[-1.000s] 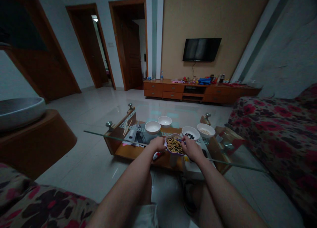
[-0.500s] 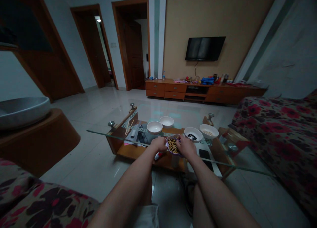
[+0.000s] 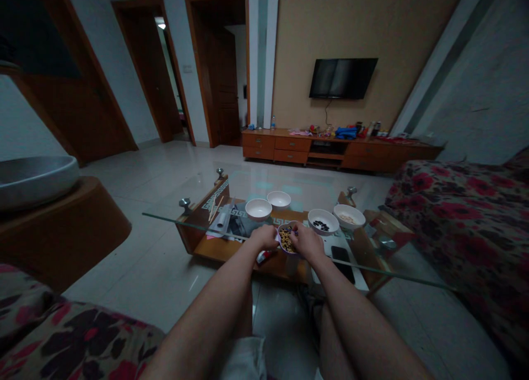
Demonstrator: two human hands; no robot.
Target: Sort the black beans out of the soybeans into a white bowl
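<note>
A small purple-rimmed bowl [image 3: 286, 240] of yellowish and dark beans sits near the front edge of the glass table [image 3: 165, 221]. My left hand [image 3: 264, 237] grips its left rim with closed fingers. Over its right side is my right hand [image 3: 308, 242], fingers pressed together among the beans; what they pinch is hidden. Right behind that hand stands a white bowl with black pieces [image 3: 322, 222], and beside it a white bowl with pale pieces [image 3: 349, 217]. Two white bowls, one nearer [image 3: 258, 210] and one farther [image 3: 278, 200], show nothing inside.
Chopsticks [image 3: 215, 209] and a clear roll [image 3: 223, 220] lie at the table's left. A dark phone [image 3: 342, 256] is at the right, and a red and white item [image 3: 264, 256] shows by my left hand. A flowered sofa [image 3: 463, 204] stands to the right.
My right hand has shifted slightly left and up over the bean bowl, covering a different part of the beans. My left hand stays on the rim. The view has shifted a little.
</note>
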